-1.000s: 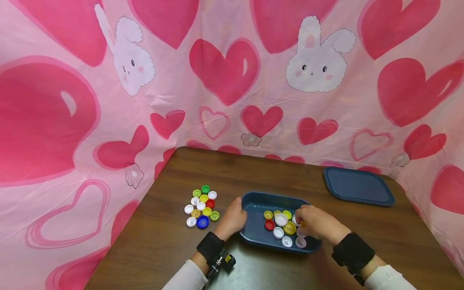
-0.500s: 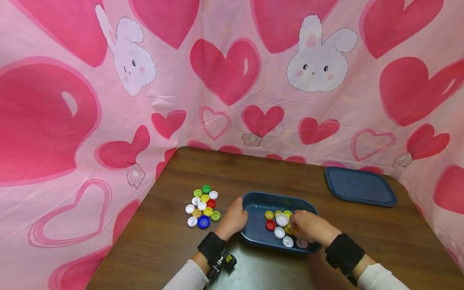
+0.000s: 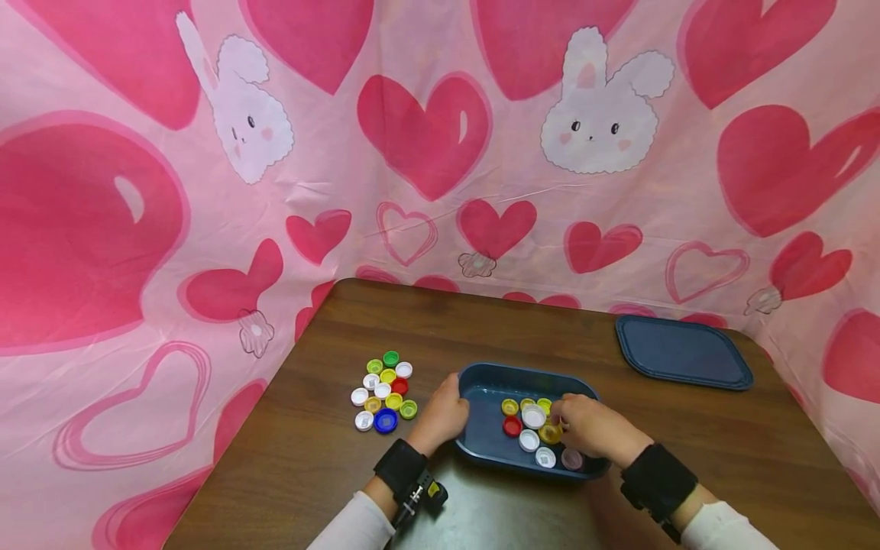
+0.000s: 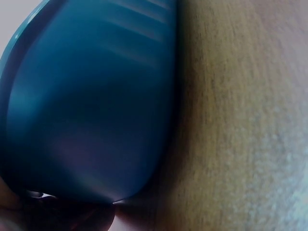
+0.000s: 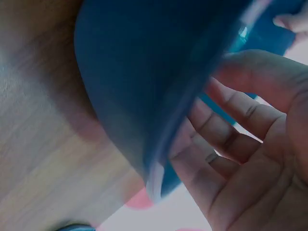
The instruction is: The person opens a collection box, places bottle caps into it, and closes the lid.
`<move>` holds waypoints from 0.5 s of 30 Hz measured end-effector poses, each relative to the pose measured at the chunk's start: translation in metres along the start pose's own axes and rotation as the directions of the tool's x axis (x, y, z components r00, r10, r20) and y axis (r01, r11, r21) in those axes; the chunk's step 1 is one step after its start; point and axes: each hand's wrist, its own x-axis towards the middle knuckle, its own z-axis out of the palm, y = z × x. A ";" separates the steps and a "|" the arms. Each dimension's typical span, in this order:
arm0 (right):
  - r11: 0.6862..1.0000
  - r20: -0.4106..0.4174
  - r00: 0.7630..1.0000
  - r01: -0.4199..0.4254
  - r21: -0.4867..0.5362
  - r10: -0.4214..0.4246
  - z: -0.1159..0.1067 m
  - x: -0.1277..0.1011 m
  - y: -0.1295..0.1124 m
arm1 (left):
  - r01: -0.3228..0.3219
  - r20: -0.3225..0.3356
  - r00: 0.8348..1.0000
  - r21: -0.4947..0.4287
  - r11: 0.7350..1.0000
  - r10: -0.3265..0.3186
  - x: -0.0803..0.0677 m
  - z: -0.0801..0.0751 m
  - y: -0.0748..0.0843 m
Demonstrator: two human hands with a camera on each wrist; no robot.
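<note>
My left hand (image 3: 443,412) grips the left end of a dark blue plastic tray (image 3: 484,428); the tray's outer wall (image 4: 91,106) fills much of the left wrist view. My right hand (image 3: 594,428) reaches over the tray's right end, its fingertips down among plastic bottle caps. A large white cap (image 3: 533,416), a yellow cap (image 3: 550,434) and a clear cap (image 3: 572,459) lie closest to it. Left of these sits a red cap (image 3: 512,426). In the right wrist view the tray wall hides the fingertips, so I cannot tell whether they pinch a cap.
Left of the tray, a cluster of bottle caps lies on the wooden table, with a blue cap (image 3: 386,420) in front and a green cap (image 3: 391,358) behind. A flat blue lid (image 3: 683,352) rests at the back right. A pink heart-print cloth (image 3: 426,137) hangs behind.
My right hand has shifted left within the tray over the last second and now covers some caps on the right side. My left hand keeps its hold on the tray.
</note>
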 end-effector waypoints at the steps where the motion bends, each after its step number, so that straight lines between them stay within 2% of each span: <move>1: 1.000 -0.018 1.000 0.007 -0.004 -0.007 -0.002 -0.002 0.001 | -0.003 -0.001 1.000 0.000 1.000 0.003 0.000 0.000 0.000; 4: 0.999 -0.095 0.994 0.046 -0.016 -0.047 -0.009 -0.011 0.006 | -0.007 -0.001 1.000 0.004 1.000 0.007 0.000 0.000 0.001; 8: 0.995 -0.237 0.966 0.094 -0.037 -0.100 -0.017 -0.023 0.019 | 0.001 0.000 1.000 0.003 1.000 -0.001 0.000 0.000 0.000; 11: 0.997 -0.309 0.948 0.076 -0.025 -0.080 -0.021 -0.033 0.032 | 0.004 0.002 1.000 0.003 1.000 -0.004 0.000 0.000 0.000; 15: 1.000 -0.315 0.949 0.010 0.006 -0.008 -0.023 -0.048 0.051 | 0.014 0.010 1.000 -0.003 1.000 -0.014 -0.001 -0.001 0.001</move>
